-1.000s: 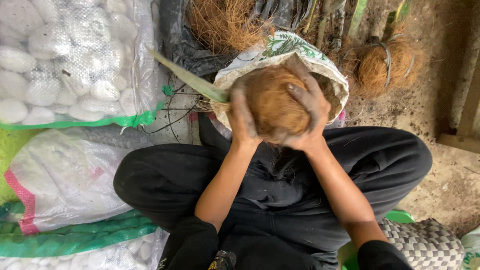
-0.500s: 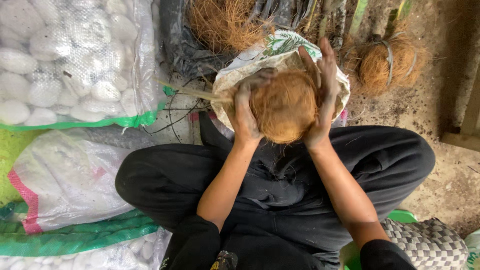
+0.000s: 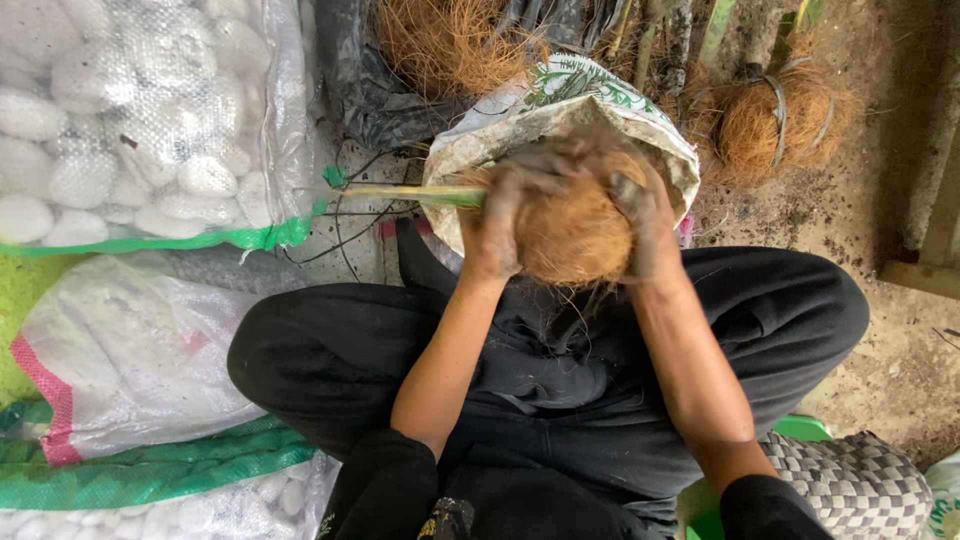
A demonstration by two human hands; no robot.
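Coconut [image 3: 575, 235], brown and fibrous, sat over the person's lap against a white woven sack [image 3: 560, 110]; it looked nearly round, so I could not tell its long axis or which way it pointed; the left hand [image 3: 505, 215] clasped its left flank, fingers curled over the top; the right hand [image 3: 645, 220] gripped the right flank; a green-tipped blade [image 3: 410, 194] lay level beside it, pointing left.

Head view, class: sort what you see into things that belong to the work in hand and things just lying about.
In hand:
left hand
right hand
husked coconut, gripped between both
open woven sack beneath it
green-tipped stick beside the left hand

Lying about:
mesh sack of white lumps
coconut fibre pile
bound fibre bundle
checked cushion
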